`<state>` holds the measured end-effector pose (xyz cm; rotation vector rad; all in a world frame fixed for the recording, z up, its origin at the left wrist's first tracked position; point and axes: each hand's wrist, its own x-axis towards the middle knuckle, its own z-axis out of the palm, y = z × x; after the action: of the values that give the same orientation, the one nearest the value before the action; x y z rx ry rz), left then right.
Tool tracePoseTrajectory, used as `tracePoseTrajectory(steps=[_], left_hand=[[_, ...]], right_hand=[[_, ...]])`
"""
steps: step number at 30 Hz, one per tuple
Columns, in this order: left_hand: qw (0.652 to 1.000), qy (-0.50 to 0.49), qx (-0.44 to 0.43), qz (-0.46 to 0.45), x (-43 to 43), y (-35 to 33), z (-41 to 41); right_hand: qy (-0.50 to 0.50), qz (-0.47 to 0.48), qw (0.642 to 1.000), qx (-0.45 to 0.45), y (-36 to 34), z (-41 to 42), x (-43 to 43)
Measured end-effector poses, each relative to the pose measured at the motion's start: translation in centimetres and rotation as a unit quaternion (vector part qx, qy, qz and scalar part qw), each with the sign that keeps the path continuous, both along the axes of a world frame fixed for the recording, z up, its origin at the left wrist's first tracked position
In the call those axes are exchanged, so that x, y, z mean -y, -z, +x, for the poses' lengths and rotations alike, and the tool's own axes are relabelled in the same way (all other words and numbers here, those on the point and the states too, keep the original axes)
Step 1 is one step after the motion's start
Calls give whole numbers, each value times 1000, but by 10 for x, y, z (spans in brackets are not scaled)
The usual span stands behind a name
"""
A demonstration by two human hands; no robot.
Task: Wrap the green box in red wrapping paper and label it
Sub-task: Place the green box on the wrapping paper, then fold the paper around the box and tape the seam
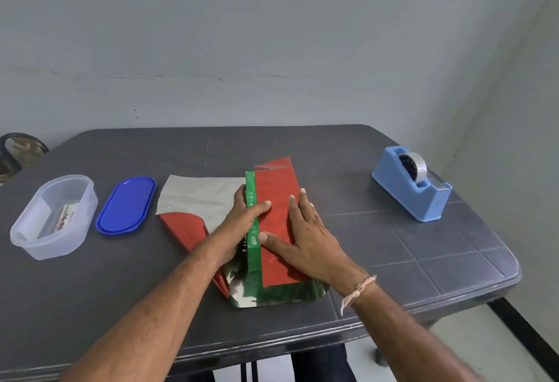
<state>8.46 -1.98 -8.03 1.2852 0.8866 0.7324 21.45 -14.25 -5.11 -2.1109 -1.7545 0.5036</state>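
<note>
The green box [250, 183] lies lengthwise at the table's centre on the wrapping paper. Only a narrow green strip of it shows. The red wrapping paper [276, 183] is folded over the box's top from the right, and its silver underside [196, 194] lies spread to the left, with a red corner curled over near the front. My left hand [242, 222] grips the box's left side, its thumb on top at the paper's edge. My right hand [305, 238] lies flat on the red paper over the box, fingers straight and spread.
A blue tape dispenser [414, 188] with a roll stands at the right. At the left are a clear plastic tub [87, 209] holding a printed card [65, 218], and its blue lid [125, 204] beside it. The dark table [423, 260] ends close in front.
</note>
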Motion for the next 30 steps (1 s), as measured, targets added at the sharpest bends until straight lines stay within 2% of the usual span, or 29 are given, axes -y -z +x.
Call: tracePoseTrajectory(steps=[2,5,7,8,12,18,20,22,24,27,30], left_hand=[[999,-34,1,20,3,0,-2],[988,-78,-35,131,3,0,-7],[979,-62,-59,185,4,-3,-9],[980,-48,-58,184,4,-4,-11],[994,60,-54,79,7,-9,-29],[985,108,-97,89,7,-9,-42],[984,116,-95,93,9,-9,-42],[985,114,-88,91,9,-9,-42],[988,109,-75,78,10,-9,-42],[987,114,-72,90,10,-8,-41],[986,109,-74,106,10,-9,-39]], right_hand=[[16,21,999,-35,3,-1,3],[24,29,999,-35,3,0,2],[22,26,999,-28,2,0,2],[20,24,999,-27,1,0,2],[17,26,999,-27,1,0,2],[18,43,998,-32,5,1,0],[4,54,996,-74,8,5,-1],[-9,82,982,-172,9,14,2],[48,142,959,-240,7,31,7],[214,238,931,-174,6,74,10],[392,282,867,-126,13,124,6]])
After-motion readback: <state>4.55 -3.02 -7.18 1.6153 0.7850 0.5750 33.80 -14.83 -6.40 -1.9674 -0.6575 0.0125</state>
